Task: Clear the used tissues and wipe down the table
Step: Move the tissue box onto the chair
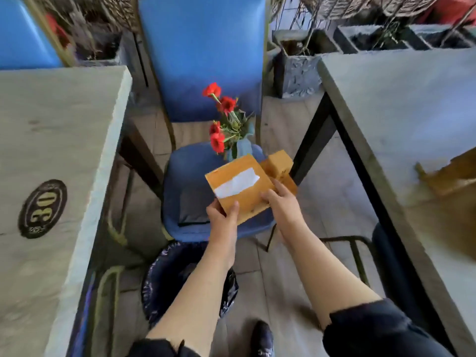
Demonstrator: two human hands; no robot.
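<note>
The person is holding a wooden tissue box (pixel 238 186) over the seat of a blue chair (pixel 190 191) in the aisle between two grey tables, with both hands gripping it: the left hand (pixel 222 217) is pinching the near corner, thumb lying on top, and the right hand (pixel 280 202) is curling round the right edge. A white tissue (pixel 237 185) is showing through the slot in the lid. Behind the box on the seat, a smaller wooden holder (pixel 279 163) and a vase of red flowers (pixel 226 119) are standing close together. The box seems to be getting parked on the chair so that a table can be wiped. To do it well, the person should be lowering the box level onto the bare front part of the seat, keeping it off the vase, which looks top-heavy. No loose used tissues are showing; a black-lined bin (pixel 180 276) is waiting just below the left forearm. The table on the right (pixel 401 99) is nearest.
</note>
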